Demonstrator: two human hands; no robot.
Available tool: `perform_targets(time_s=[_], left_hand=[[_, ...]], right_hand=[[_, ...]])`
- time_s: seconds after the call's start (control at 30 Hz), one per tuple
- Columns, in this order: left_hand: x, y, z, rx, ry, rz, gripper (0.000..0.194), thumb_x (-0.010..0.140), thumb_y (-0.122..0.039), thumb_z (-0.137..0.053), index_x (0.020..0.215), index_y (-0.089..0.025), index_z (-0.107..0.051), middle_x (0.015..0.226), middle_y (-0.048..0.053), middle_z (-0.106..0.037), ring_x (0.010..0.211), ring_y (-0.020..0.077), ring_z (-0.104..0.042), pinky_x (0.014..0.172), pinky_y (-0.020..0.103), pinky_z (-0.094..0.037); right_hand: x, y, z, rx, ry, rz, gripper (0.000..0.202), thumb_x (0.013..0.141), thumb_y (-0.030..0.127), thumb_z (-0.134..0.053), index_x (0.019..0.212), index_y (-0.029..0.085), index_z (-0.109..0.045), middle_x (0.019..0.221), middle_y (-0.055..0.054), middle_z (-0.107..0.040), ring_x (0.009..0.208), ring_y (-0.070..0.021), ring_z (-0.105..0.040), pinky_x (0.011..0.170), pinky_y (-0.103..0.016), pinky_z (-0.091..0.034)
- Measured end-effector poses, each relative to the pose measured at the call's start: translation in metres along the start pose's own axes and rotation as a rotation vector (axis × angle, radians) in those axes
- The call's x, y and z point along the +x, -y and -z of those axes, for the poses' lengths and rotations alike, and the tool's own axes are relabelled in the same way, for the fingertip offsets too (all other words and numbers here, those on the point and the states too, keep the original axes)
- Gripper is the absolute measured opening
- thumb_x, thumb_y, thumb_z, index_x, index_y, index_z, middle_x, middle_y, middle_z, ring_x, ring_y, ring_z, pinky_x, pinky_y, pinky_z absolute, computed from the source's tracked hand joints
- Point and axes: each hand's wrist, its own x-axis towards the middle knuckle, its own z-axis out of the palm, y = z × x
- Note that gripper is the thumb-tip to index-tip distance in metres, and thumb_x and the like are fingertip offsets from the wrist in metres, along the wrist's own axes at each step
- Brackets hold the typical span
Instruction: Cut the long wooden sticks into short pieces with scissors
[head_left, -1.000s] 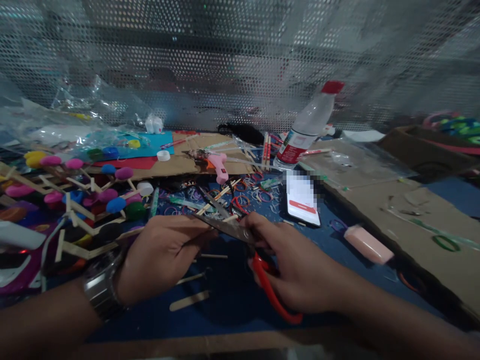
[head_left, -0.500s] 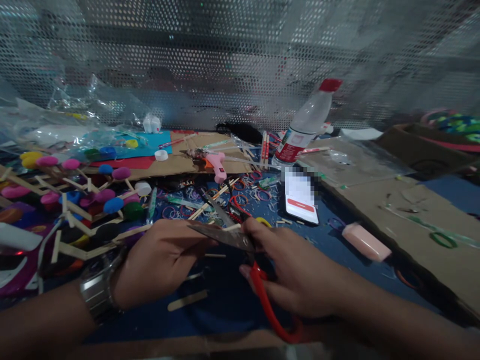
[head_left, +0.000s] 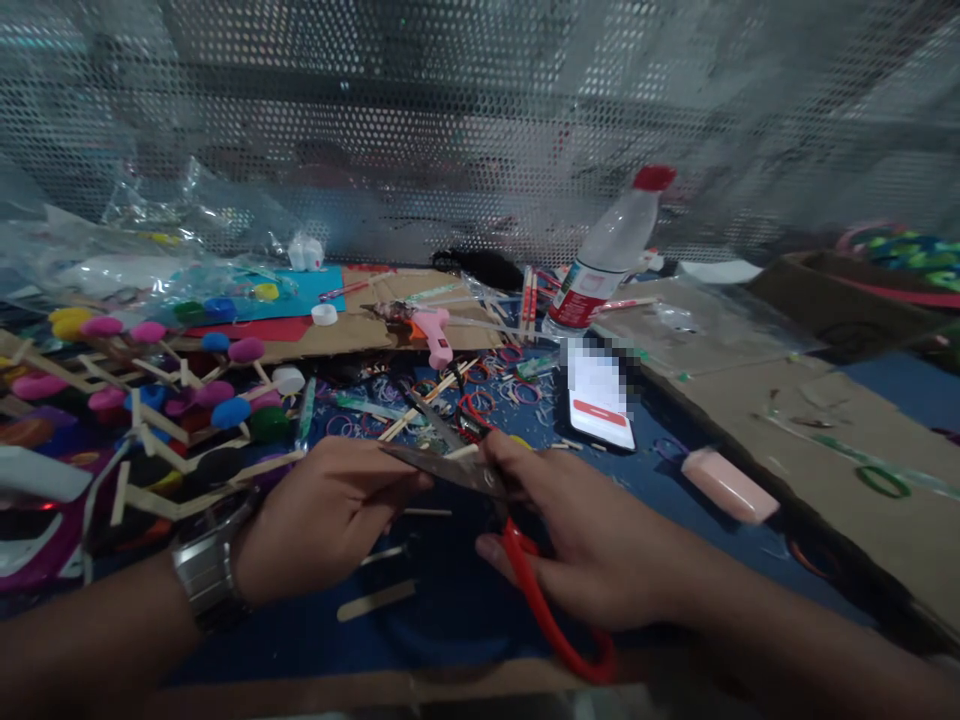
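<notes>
My right hand (head_left: 592, 530) grips the red-handled scissors (head_left: 551, 620), whose blades are apart and point left. My left hand (head_left: 330, 510), a metal watch on its wrist, is closed in a pinch beside the lower blade. A pale wooden stick (head_left: 463, 453), mostly hidden, shows between the blades next to the left fingers. Below the hands, a flat craft stick (head_left: 376, 600) lies on the blue table surface (head_left: 300, 640) with thinner sticks near it.
Sticks with coloured round caps (head_left: 225, 410) crowd the left. Behind the hands are a pink glue gun (head_left: 433, 335), rubber bands and scraps. A tilted-looking water bottle (head_left: 600, 265), a phone (head_left: 598, 400), a pink block (head_left: 729, 485) and cardboard (head_left: 810, 440) stand or lie right.
Both hands stay almost in place, with the scissors blades still apart around the stick. The view has shifted very slightly.
</notes>
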Motion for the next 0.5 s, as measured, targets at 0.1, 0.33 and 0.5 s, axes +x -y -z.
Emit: perform_targets(time_s=[0.1,0.33,0.5], left_hand=[[0.0006,-0.0006,0.0005,-0.021,-0.004,-0.018,0.028,0.093,-0.011,-0.046,0.075,-0.017,-0.066,0.067,-0.001,-0.068,0.058,0.01,-0.06,0.055,0.018,-0.045],[-0.0007,0.0005,-0.0002,-0.035,-0.005,-0.049,0.035,0.093,-0.015,-0.048,0.06,-0.017,-0.058,0.058,-0.003,-0.062,0.05,0.0081,-0.052,0.051,0.019,-0.039],[0.0007,-0.0001,-0.0009,-0.008,0.022,-0.044,0.037,0.096,-0.017,-0.044,0.06,-0.017,-0.05,0.05,-0.006,-0.049,0.046,0.0072,-0.045,0.049,0.02,-0.034]], right_hand=[[0.0003,0.0014,0.0005,-0.017,0.025,-0.013,0.028,0.084,0.03,-0.057,0.108,0.019,-0.049,0.082,-0.007,-0.07,0.068,-0.0238,-0.06,0.057,-0.033,-0.037],[-0.0043,0.0003,-0.0009,-0.124,0.0,0.042,0.024,0.083,0.026,-0.054,0.105,0.016,-0.052,0.083,-0.01,-0.068,0.066,-0.0226,-0.059,0.057,-0.031,-0.04],[-0.0053,-0.0012,0.0003,-0.112,-0.012,0.047,0.026,0.082,0.025,-0.058,0.106,0.017,-0.052,0.08,-0.008,-0.067,0.066,-0.0219,-0.058,0.057,-0.03,-0.039]])
